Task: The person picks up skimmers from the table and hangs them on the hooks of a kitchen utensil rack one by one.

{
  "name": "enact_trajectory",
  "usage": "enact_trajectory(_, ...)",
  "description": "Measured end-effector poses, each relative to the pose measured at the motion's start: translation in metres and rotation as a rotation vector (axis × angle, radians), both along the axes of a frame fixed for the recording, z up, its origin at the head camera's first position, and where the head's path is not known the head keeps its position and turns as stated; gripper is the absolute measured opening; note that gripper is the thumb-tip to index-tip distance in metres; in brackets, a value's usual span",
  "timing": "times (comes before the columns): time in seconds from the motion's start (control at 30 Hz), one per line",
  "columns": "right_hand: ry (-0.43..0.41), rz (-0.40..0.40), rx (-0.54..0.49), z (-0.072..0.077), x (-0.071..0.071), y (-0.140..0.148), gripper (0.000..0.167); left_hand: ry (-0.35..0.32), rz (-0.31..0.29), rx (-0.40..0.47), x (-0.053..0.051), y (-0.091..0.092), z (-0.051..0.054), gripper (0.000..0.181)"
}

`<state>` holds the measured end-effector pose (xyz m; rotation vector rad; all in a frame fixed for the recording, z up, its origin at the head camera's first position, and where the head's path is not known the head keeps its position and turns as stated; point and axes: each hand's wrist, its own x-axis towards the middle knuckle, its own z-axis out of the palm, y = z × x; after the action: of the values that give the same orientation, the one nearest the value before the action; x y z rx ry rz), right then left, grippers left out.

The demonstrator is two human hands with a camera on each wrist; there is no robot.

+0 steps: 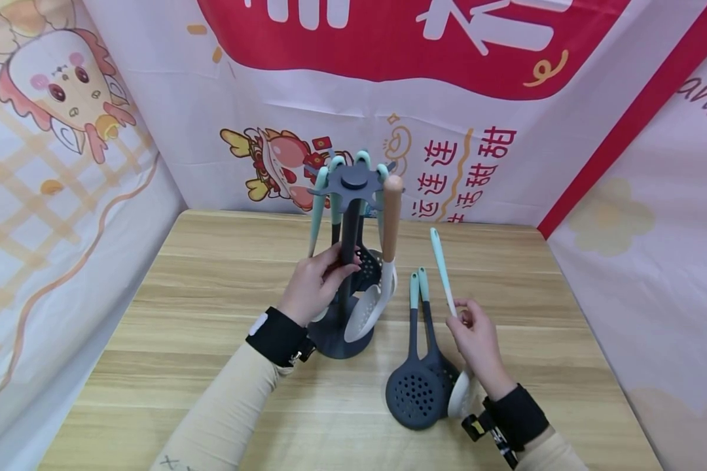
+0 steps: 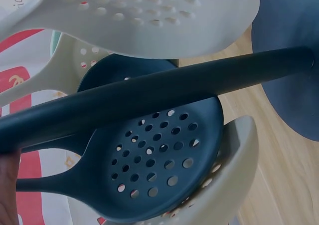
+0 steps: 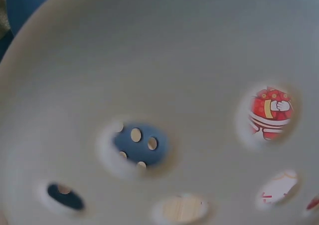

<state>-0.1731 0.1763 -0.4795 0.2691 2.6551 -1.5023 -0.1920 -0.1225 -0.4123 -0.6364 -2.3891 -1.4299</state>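
A dark rotating-style utensil stand (image 1: 349,229) is gripped round its pole by the left hand (image 1: 312,284). Several utensils hang from its top, among them a white slotted one with a wooden handle (image 1: 391,222). In the left wrist view the pole (image 2: 149,93) crosses in front of a dark slotted ladle (image 2: 154,160). The right hand (image 1: 477,340) pinches a white utensil with a mint handle (image 1: 440,258), its head (image 1: 461,394) low beside two dark utensils. That white perforated head (image 3: 174,75) fills the right wrist view.
Two dark utensils with mint handles, one a round skimmer (image 1: 415,394), lie overlapping on the wooden table (image 1: 224,392) between the stand and the right hand. A printed cloth (image 1: 353,98) hangs behind the table's back edge, with more cloth at both sides.
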Motion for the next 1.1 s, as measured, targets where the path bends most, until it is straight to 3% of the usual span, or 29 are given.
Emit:
enact_trajectory(0.27,-0.009,-0.008,-0.034,0.008,0.002,-0.001,0.037,0.086,0.054,0.004,0.001,0.004,-0.002,0.026)
enact_trajectory(0.7,0.012,0.003,-0.073,0.015,0.008,-0.003,0.034,0.084,0.12,0.054,0.005,0.01,-0.004,0.025)
enact_trajectory(1.1,0.019,0.012,-0.125,0.023,0.011,-0.005,0.035,0.171,0.203,0.097,0.006,0.016,-0.005,0.023)
